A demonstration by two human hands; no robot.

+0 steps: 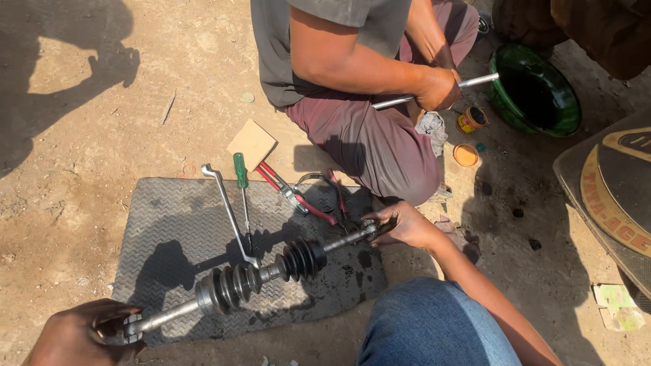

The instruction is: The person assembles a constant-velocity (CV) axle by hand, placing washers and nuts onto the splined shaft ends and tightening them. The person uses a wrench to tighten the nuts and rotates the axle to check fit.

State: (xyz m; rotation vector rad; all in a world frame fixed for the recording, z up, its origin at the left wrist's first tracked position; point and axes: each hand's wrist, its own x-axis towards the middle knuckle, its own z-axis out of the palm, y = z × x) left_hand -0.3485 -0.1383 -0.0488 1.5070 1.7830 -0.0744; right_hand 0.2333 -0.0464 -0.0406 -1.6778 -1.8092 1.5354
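A drive shaft (271, 271) with two black ribbed rubber boots is held level over a grey rubber mat (163, 224). My left hand (78, 332) grips its near left end at the bottom left of the view. My right hand (407, 225) closes around its far right end, above my blue-jeaned knee (434, 325). The shaft runs slantwise between my two hands, its metal joints greasy.
On the mat lie a bent metal wrench (227, 207), a green-handled screwdriver (241, 177) and red-handled pliers (291, 193). A person squats opposite, one hand on a metal rod (475, 81). A green basin (536, 95), small tin (471, 120), orange lid (466, 155) and tyre cover (620, 190) sit at the right.
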